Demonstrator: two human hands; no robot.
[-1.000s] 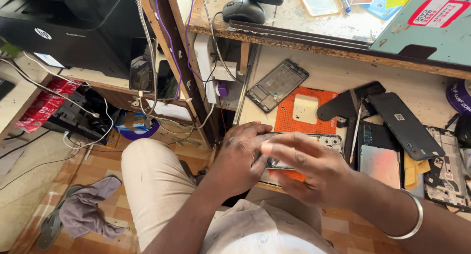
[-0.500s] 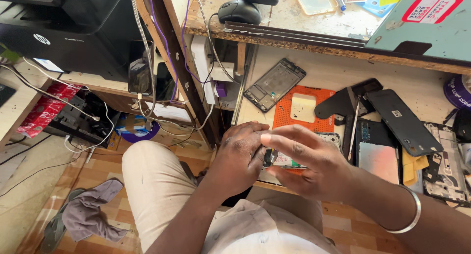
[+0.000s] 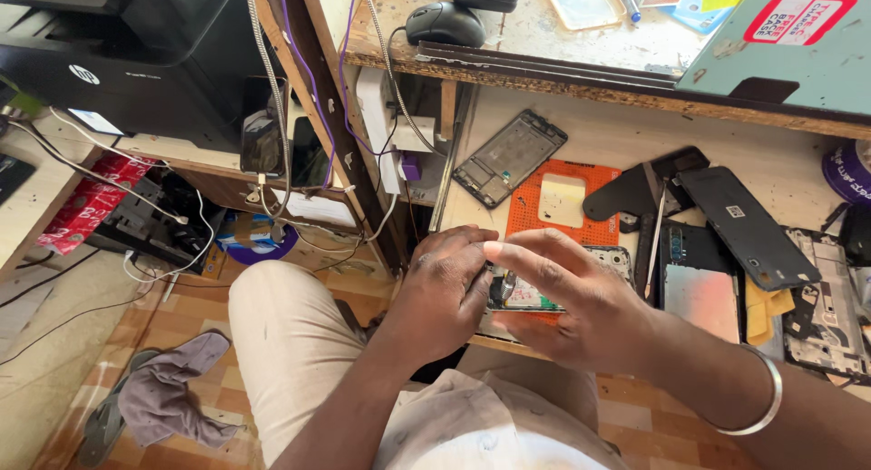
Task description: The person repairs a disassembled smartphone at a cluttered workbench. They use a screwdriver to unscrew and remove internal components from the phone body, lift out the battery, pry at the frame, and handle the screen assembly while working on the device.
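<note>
Wooden shelving fills our view: one scratched upper bench (image 3: 544,44) and one pale lower shelf (image 3: 626,134) crowded with phone parts. To our left sits one black printer (image 3: 118,44), the biggest item, with one red rectangular packet (image 3: 86,202) lying below it. At the top right we see one grey-green board (image 3: 789,53) bearing a red label with a white border. One grey cloth (image 3: 172,397) lies on the floor. On the shelf we count one orange mat (image 3: 562,193), one empty phone frame (image 3: 508,157) and one black back cover (image 3: 748,225). One black mouse (image 3: 445,21) rests on the bench. Our two hands are together over the shelf's front edge: our left hand (image 3: 440,293) and right hand (image 3: 572,293) both pinch the opened phone (image 3: 526,293), its green board showing between our fingers.
</note>
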